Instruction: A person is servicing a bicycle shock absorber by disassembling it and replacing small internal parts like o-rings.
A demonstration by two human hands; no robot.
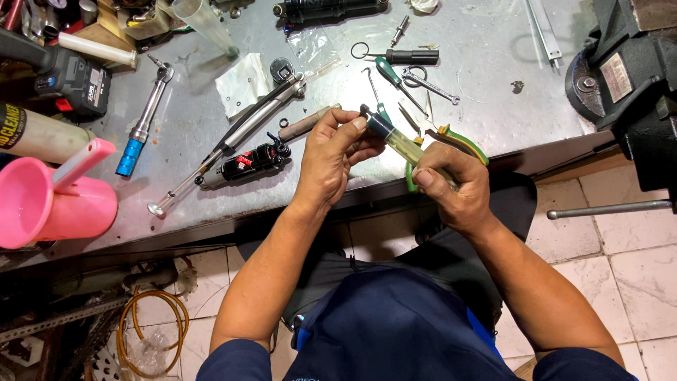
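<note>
Left hand (331, 152) fingers pinching dark cap end of clear tube (398, 141); right hand (451, 183) fingers gripping tube's lower end. Pliers (458, 137) just behind tube on desk (493, 63).

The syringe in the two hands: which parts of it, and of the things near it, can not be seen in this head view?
- syringe: its lower end is hidden inside the right hand.
- Its dark tip is partly covered by the left hand fingers.
- green-handled pliers: partly behind the right hand.
- bench vise: cut off by the right edge.
- pink jug: cut off by the left edge.
</note>
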